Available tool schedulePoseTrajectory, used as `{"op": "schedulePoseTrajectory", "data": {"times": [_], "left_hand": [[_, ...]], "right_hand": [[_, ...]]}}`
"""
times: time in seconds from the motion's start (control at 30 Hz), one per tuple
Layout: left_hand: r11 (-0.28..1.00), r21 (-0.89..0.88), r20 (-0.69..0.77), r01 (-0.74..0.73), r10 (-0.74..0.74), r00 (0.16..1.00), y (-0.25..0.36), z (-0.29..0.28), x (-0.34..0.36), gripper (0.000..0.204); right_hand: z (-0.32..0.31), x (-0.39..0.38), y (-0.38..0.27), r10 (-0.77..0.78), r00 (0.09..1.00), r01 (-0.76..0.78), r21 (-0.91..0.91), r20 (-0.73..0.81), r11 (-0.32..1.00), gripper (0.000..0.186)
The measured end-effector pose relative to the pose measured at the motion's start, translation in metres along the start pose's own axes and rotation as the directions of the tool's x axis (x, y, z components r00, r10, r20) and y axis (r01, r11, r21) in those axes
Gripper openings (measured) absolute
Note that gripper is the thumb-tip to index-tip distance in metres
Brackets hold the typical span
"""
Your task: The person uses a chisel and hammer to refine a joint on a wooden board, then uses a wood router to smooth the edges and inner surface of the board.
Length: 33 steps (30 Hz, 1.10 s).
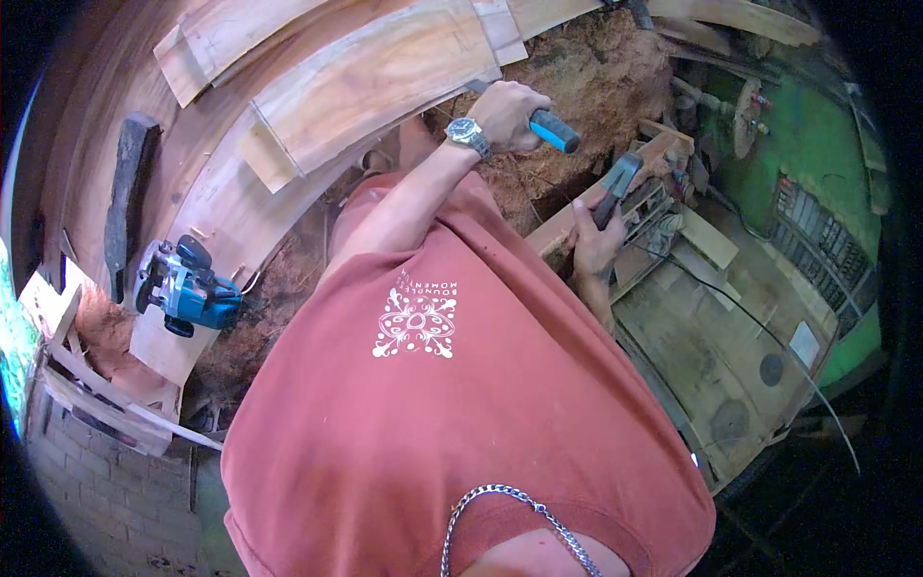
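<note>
My left hand, with a metal watch on its wrist, is closed around a tool with a blue-and-black handle. A grey metal piece of that tool shows on its other side, beside the long wooden board; the rest is hidden. Lower right, my right hand grips a second tool with a black handle and a blue-grey head. Its kind is not clear from here. This hand is next to the wooden table's near edge, and the shirt partly hides its forearm.
A blue router rests on the boards at the left, near a dark wood strip. Sawdust is heaped beyond my hands. At right stands a wooden table crossed by a black cord, before a green wall.
</note>
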<state>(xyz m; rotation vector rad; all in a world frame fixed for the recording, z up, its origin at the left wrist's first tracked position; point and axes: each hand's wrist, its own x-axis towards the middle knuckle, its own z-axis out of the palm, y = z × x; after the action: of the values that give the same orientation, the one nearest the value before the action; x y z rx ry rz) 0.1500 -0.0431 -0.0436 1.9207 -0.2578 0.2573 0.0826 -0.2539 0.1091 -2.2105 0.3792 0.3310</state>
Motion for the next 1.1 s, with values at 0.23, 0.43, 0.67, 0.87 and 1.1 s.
{"op": "schedulePoseTrajectory", "data": {"times": [0.23,0.43,0.67,0.87,1.1], "left_hand": [[1.0,-0.022,-0.027,-0.022,0.021,0.999,-0.005,0.004,-0.002,0.02],[0.999,0.031,0.054,0.009,-0.01,0.999,-0.009,0.007,-0.005,0.033],[1.0,-0.012,0.017,0.001,-0.001,1.0,-0.008,0.004,-0.005,0.029],[0.993,-0.11,-0.204,-0.037,0.014,0.979,0.001,-0.004,-0.017,0.018],[0.995,-0.102,-0.055,-0.019,0.014,0.998,-0.003,-0.015,-0.009,0.017]], "right_hand": [[-0.001,0.003,-0.001,0.015,0.999,-0.016,0.016,0.034,1.0,0.02],[0.001,0.002,-0.004,0.038,0.998,-0.041,0.061,0.047,0.997,0.02],[0.003,0.005,-0.009,0.013,0.998,-0.011,-0.032,0.06,0.999,0.018],[0.004,0.007,-0.009,-0.015,0.997,0.015,-0.001,0.077,1.0,0.016],[0.003,0.015,0.001,-0.048,0.996,0.044,0.053,0.073,0.998,0.02]]}}
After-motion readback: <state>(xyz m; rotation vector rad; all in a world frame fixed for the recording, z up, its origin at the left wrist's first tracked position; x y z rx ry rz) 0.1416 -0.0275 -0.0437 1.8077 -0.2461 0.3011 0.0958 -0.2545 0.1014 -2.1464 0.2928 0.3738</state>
